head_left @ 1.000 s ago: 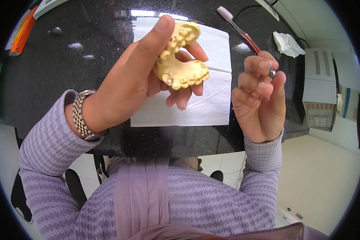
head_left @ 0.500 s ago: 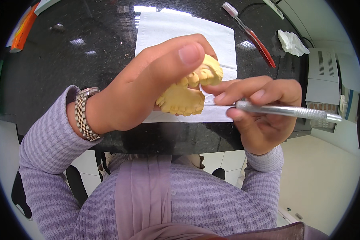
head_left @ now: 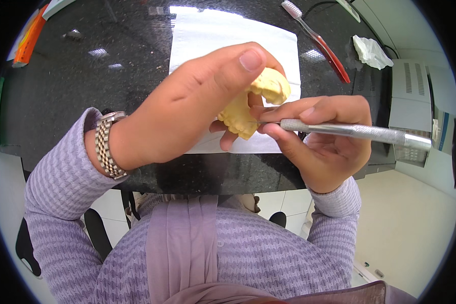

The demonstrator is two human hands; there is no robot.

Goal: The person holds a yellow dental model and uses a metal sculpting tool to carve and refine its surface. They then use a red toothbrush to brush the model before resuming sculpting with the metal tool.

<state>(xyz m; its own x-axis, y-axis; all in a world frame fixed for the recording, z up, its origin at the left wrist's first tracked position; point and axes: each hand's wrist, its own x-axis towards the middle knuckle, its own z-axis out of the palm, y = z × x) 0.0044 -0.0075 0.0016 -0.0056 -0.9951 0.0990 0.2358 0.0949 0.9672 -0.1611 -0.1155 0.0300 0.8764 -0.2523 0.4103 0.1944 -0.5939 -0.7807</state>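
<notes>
Cast: yellow dental cast (head_left: pixel 248 109) of two toothed arches, held in the air over the white paper (head_left: pixel 207 38) on the black counter (head_left: pixel 86 86).
Left hand: left hand (head_left: pixel 187 111) wraps the cast from above, thumb laid over the top, fingers curled beneath; closed firmly on it.
Right hand: right hand (head_left: pixel 319 142) pinches a metal tool (head_left: pixel 349 130) like a pen, thumb and forefinger near the knurled front, long handle running out to the right; closed on the tool.
Tool tip: fine point touches the lower arch's teeth at the side facing the right hand.
Handling: by its look the cast is plaster, so stiff, fairly light, brittle; thin tooth edges would chip under a hard knock or a prying point. Best held by the thick base and back, as now, not by the teeth.
Nearby: red toothbrush (head_left: pixel 316 40) lies on the counter past the paper; crumpled tissue (head_left: pixel 371 51) further right; wristwatch (head_left: pixel 106 144) on the left wrist.
Change: half a second ago the tool lay lower, across the fingers, its point short of the cast; now it is raised and meets the teeth. The cast is tilted more upright, and the left thumb has slid further over it.
</notes>
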